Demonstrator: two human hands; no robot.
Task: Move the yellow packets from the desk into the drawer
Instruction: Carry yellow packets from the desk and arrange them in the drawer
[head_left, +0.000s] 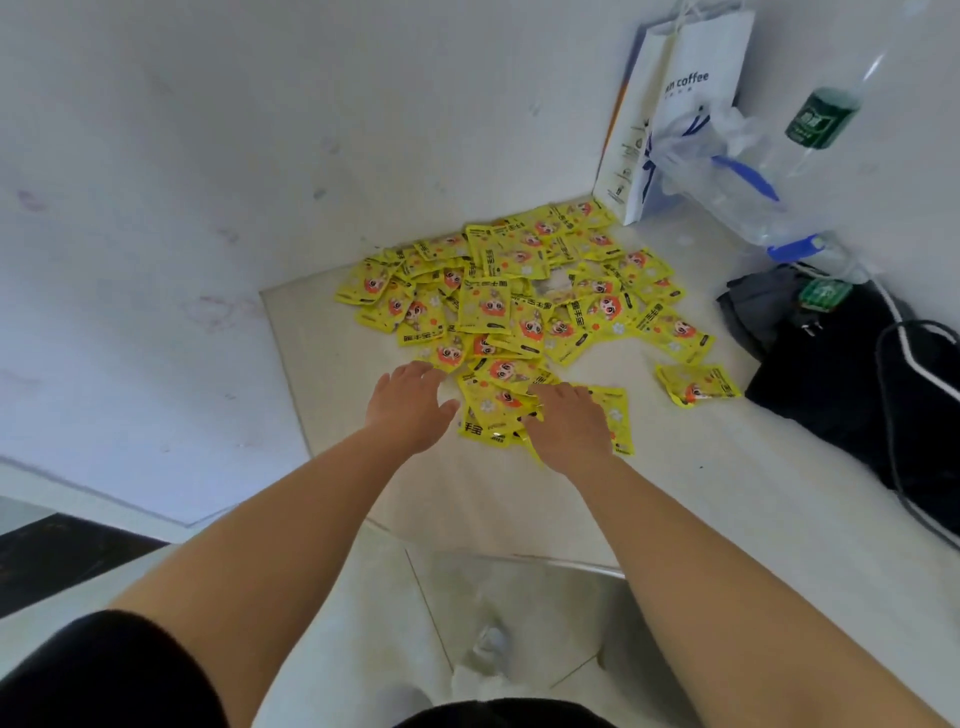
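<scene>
Spillage is the principal hazard at this stage. The yellow packets (498, 301) lie in a loose, overlapping heap on the surface (675, 493), toward the wall corner. One stray packet (696, 385) lies apart on the right, near the black bag (841, 384). No packet is visible in the drawer. A pale recess (519, 592) below the near edge may be the drawer, but this cannot be confirmed.

Your left hand (410, 400) is flat, palm down, with straight fingers touching the near rim of the heap; it holds nothing. Your right hand (569, 421) lies palm down on the nearest packets, and packet edges show from under it (whether the fingers curl round any packet cannot be told).

Probable faults and their causes:

- Packets lost over the near edge. The packets look glossy and are likely to slide on one another. A large load dragged toward you with flat hands can shed packets before it reaches the drawer.
- Packets pushed out of reach. A sweep to the right can drive them against the black bag or under its cable (906, 338).
- Upset of bystanding items. The white paper bag (680, 104) stands upright, just beside the back of the heap. Raking from the rear can topple it.
- Incomplete transfer. The stray packet is easily overlooked.
</scene>
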